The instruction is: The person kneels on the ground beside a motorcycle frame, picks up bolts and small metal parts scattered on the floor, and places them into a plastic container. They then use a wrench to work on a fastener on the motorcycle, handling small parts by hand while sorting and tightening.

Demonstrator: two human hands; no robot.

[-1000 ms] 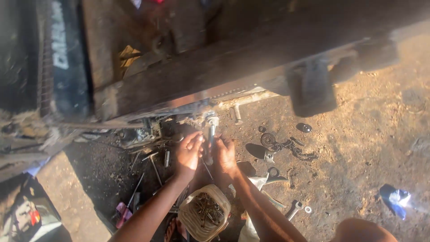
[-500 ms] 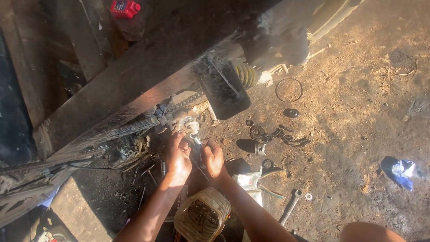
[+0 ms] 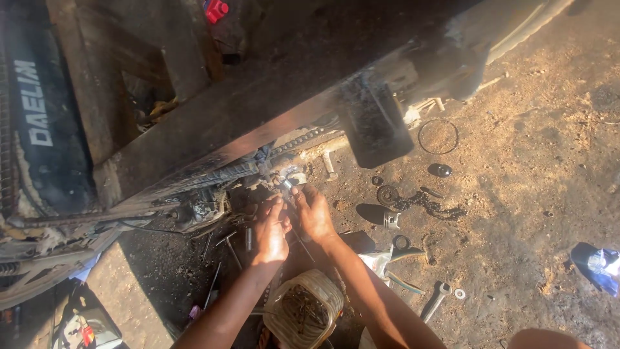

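Overhead view: both hands work under a dark motorcycle frame, close to its drive chain.
Left hand: fingers curled toward a small shiny metal part; whether the grip is closed on it cannot be told.
Right hand: fingertips pressed in beside the same part, just under the chain; how tightly it grips is hidden.
Below the wrists: a clear plastic jar of rusty hardware, open at the top.
Ground: loose sprocket and chain, a wire ring, a spanner, a washer, all lying on dirt.
Risk: the little part is greasy-looking and held over loose soil; a slip would likely drop it among the scattered bits.
Second risk: a forearm could knock the jar over.
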